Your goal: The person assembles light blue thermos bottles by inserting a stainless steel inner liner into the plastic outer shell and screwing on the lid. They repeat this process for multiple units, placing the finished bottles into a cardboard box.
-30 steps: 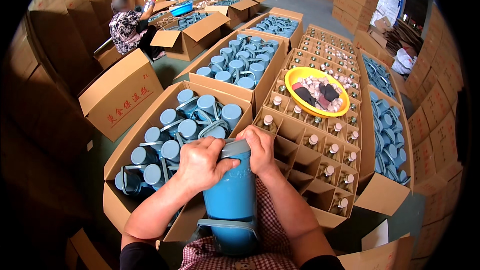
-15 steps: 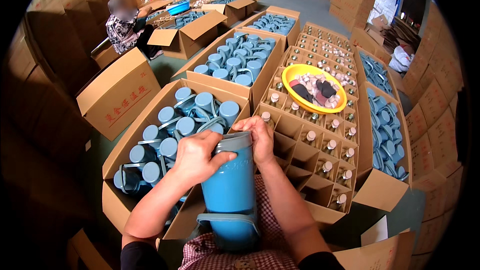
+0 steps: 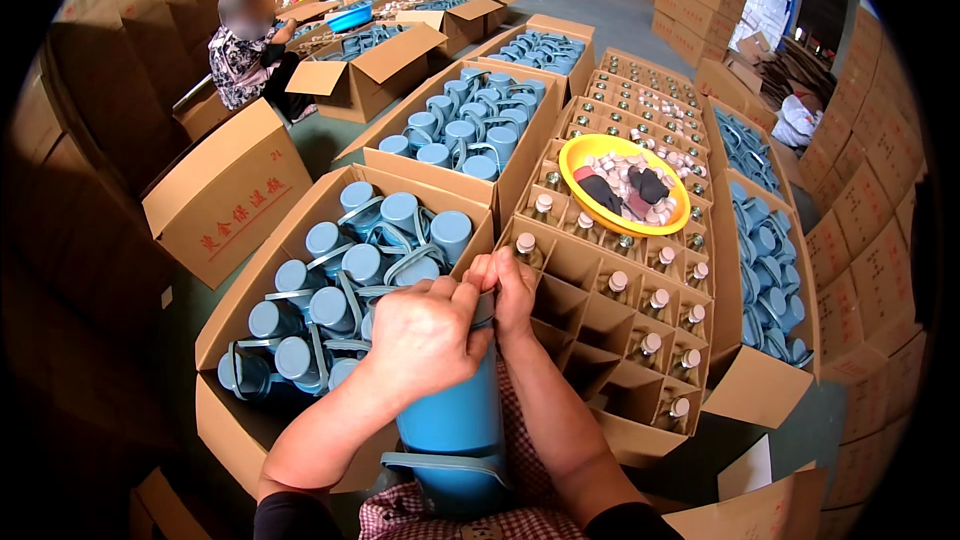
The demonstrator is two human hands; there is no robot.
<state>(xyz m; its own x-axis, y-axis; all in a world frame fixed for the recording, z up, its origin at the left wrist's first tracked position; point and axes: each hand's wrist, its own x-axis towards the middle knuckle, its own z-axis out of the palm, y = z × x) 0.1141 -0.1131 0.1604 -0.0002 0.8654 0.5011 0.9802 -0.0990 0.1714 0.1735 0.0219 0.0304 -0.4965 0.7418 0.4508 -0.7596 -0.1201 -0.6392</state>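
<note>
While an open carton [image 3: 228, 435] of blue flasks [image 3: 365, 263] lies left of the grip, the left hand [image 3: 425, 335] closes over the top of a held flask [image 3: 450, 410]. Its long axis slopes down from the grip toward checked cloth [image 3: 392, 512]. The right hand [image 3: 508, 290] curls at the rim, equally near; whether it pinches is hidden. A divided carton [image 3: 640, 432] sits right.

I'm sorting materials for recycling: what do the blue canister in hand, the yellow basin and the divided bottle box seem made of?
Blue canister: probably glossy plastic, judging by its even colour and sheen; painted metal is possible.
Yellow basin: likely plastic, with a smooth surface and rounded rim.
Divided bottle box: apparently matt cardboard, brown with thin panels.
</note>
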